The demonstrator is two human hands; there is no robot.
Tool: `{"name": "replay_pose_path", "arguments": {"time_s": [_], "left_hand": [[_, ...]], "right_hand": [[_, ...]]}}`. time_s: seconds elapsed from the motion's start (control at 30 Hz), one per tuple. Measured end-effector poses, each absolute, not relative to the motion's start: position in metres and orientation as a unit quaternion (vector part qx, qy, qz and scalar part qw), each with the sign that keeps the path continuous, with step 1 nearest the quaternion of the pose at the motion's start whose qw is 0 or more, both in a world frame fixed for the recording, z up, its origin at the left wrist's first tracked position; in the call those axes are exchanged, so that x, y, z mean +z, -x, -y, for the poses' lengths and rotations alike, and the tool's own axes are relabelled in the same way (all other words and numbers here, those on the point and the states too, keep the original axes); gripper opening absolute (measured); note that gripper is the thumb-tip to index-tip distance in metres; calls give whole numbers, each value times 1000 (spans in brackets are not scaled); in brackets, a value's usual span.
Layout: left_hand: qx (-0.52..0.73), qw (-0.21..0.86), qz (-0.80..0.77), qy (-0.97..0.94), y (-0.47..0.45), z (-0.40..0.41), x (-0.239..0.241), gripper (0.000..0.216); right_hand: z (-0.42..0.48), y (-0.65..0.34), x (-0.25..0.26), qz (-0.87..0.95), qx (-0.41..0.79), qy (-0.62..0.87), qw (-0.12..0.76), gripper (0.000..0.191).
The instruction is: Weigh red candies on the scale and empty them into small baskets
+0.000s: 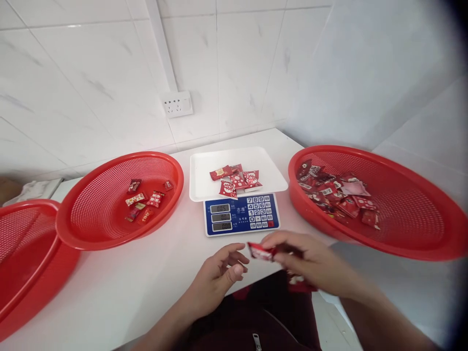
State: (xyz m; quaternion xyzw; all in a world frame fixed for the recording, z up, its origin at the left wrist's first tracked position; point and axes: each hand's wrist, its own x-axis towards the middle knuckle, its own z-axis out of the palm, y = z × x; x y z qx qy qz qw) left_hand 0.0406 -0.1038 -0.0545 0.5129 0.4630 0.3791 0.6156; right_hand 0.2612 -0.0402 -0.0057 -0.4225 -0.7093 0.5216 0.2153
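Red sweet packet (260, 252) is pinched at one end by the right hand (309, 263), leaving its free end towards the left hand (219, 275), half-curled and empty, just before the scale (241, 214).

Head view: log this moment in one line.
right hand: holds red packet | left hand: open, empty | scale tray: holds packets | right basket: more packets

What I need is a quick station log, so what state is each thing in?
Scale: on, display lit.
Tray: holds several packets.
Left basket: a few packets inside.
Right basket: many packets inside.
Far-left basket: partly out of frame, no packets showing.
Right hand: pinching one red packet.
Left hand: open, empty.
Wall socket: nothing plugged in.
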Motion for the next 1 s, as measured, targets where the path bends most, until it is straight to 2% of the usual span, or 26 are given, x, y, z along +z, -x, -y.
{"name": "replay_pose_path", "arguments": {"time_s": [0.13,0.23,0.33,0.6,0.73,0.87,1.0], "left_hand": [[442,628,-472,-433,-42,100,-54,24],[466,617,-497,-394,-39,101,-56,22],[473,596,-506,-405,-37,105,-59,24],[400,570,-513,-502,-41,109,-55,25],[394,543,-513,-536,-42,107,-49,23],[428,399,-546,-600,-33,94,-39,17],[439,110,-599,-661,-10,54,-23,18]], "right_hand": [[54,-221,-24,691,587,374,194,24],[57,-215,-35,674,578,410,208,34],[57,-215,-42,669,554,440,229,30],[64,-216,-40,702,514,422,255,23],[66,-215,-43,654,577,414,260,27],[62,-217,-48,569,649,410,293,35],[58,-221,-52,504,677,414,340,39]]}}
